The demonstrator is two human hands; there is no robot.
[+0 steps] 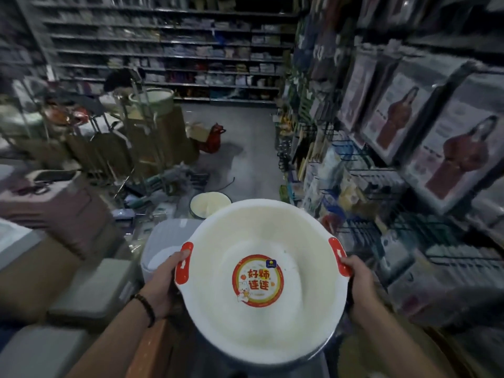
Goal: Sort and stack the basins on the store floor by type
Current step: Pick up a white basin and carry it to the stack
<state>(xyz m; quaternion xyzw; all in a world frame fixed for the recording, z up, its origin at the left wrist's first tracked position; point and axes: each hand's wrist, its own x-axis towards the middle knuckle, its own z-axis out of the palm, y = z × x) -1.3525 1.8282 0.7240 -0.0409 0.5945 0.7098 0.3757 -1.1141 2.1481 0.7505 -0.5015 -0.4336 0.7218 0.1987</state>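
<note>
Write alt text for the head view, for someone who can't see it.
A left hand and a right hand hold a white basin by its red side handles, a round red sticker in its bottom. Beyond it a second pale basin sits on the floor of a dim, blurred shop aisle lined with shelves.
</note>
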